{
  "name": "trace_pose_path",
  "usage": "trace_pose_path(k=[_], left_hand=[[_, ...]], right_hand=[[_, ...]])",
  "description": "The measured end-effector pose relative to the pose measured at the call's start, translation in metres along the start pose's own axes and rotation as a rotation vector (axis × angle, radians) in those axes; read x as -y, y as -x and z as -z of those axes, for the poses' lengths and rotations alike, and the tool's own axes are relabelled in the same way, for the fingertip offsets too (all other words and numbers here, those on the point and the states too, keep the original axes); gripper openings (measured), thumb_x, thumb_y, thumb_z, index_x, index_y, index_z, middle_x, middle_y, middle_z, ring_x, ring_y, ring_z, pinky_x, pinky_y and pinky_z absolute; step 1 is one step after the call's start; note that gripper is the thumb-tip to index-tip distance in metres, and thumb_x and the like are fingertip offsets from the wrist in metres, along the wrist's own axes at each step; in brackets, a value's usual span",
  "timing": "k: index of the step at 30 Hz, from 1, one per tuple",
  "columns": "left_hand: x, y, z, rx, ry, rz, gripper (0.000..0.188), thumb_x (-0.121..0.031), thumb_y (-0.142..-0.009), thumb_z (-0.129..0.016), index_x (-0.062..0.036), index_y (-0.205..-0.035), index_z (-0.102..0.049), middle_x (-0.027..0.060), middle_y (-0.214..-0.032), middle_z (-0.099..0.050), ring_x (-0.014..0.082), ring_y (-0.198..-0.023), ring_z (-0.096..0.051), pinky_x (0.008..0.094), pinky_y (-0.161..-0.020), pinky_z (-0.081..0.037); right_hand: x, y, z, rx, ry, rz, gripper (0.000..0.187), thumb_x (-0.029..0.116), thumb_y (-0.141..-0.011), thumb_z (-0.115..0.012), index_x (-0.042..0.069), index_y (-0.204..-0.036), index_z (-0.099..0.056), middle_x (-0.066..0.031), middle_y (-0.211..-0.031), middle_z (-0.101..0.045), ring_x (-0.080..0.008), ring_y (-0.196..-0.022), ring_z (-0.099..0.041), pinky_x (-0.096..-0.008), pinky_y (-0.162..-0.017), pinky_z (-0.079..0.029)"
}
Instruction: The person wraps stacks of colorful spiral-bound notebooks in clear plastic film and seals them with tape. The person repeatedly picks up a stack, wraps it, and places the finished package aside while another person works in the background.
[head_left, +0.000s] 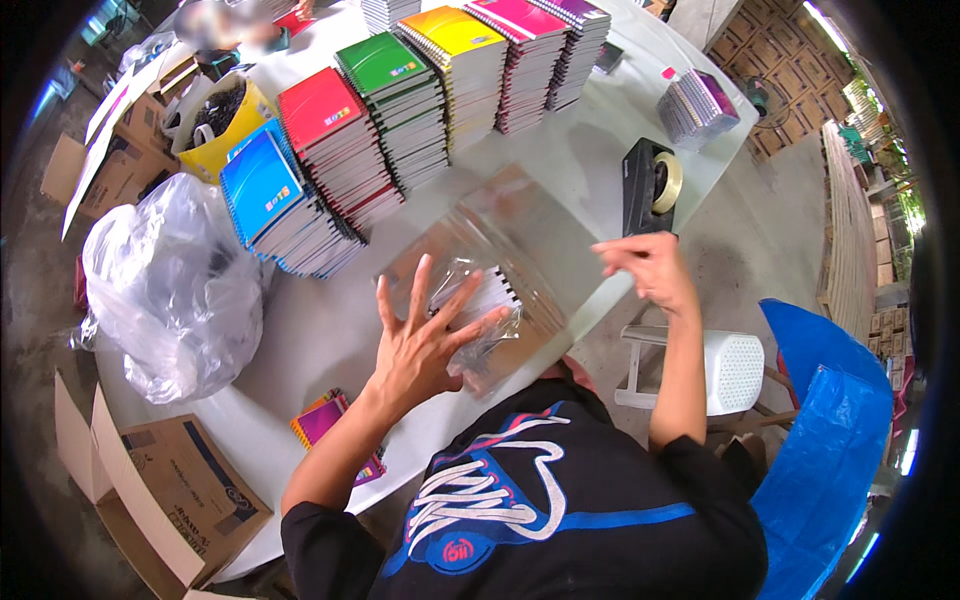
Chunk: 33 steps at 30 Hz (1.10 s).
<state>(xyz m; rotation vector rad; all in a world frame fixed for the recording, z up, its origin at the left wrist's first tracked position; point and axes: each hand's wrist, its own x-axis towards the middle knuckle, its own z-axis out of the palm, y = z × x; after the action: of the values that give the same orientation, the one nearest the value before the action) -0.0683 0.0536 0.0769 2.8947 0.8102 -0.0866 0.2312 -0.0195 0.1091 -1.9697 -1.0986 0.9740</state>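
My left hand (425,340) lies with its fingers spread over a spiral notebook (492,294) in clear plastic wrap, pressing on it. The notebook's pages and black coil show between the fingers. Beneath lies a brown board (508,195) with clear plastic over it, close to the table's near edge. To the right, my right hand (655,275) is raised, its thumb and forefinger drawn together in a pinch; whatever is between them is too small to make out. Just beyond this hand stands a black tape dispenser (640,180) with a roll of clear tape (666,183).
Tall stacks of blue (265,190), red (325,105), green (385,65), yellow (450,35) and pink (515,20) notebooks line the far side. A plastic bag (170,290) bulges at left, above an open carton (190,490). A white stool (735,370) stands right.
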Motion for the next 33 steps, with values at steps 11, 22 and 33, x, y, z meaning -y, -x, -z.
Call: trace_pose_path(k=[11,22,33], left_hand=[[0.003,-0.003,0.007,0.028,-0.016,-0.03,0.11,-0.044,-0.039,-0.085,-0.0519,-0.135,-0.03,-0.0061,-0.151,-0.02,0.0398,-0.139,-0.003,0.0741,-0.099,-0.002],[-0.021,0.009,-0.023,-1.076,0.424,-0.2,0.068,-0.034,-0.048,-0.086,-0.0309,-0.112,-0.063,0.0093,-0.129,-0.042,0.037,-0.133,-0.026,0.0548,-0.104,-0.02],[-0.007,0.0,-0.058,-0.659,0.661,0.282,0.056,-0.025,-0.048,-0.087,-0.0221,-0.1,-0.067,0.013,-0.144,-0.028,0.0385,-0.135,-0.02,0.0534,-0.103,-0.024]], right_hand=[[0.066,-0.045,-0.095,0.2,0.915,0.386,0.093,0.033,-0.065,-0.078,0.016,-0.141,-0.027,-0.014,-0.074,-0.066,-0.0314,-0.077,-0.065,-0.0409,-0.074,-0.047],[-0.009,-0.015,-0.106,0.23,0.082,0.916,0.043,0.013,-0.068,-0.073,0.025,-0.108,-0.067,-0.0113,-0.148,-0.024,-0.0329,-0.135,-0.022,-0.0456,-0.109,-0.022],[0.004,-0.014,-0.102,0.258,-0.003,0.706,0.037,0.022,-0.069,-0.076,0.018,-0.104,-0.064,-0.0107,-0.145,-0.028,-0.0351,-0.134,-0.023,-0.0485,-0.108,-0.022]])
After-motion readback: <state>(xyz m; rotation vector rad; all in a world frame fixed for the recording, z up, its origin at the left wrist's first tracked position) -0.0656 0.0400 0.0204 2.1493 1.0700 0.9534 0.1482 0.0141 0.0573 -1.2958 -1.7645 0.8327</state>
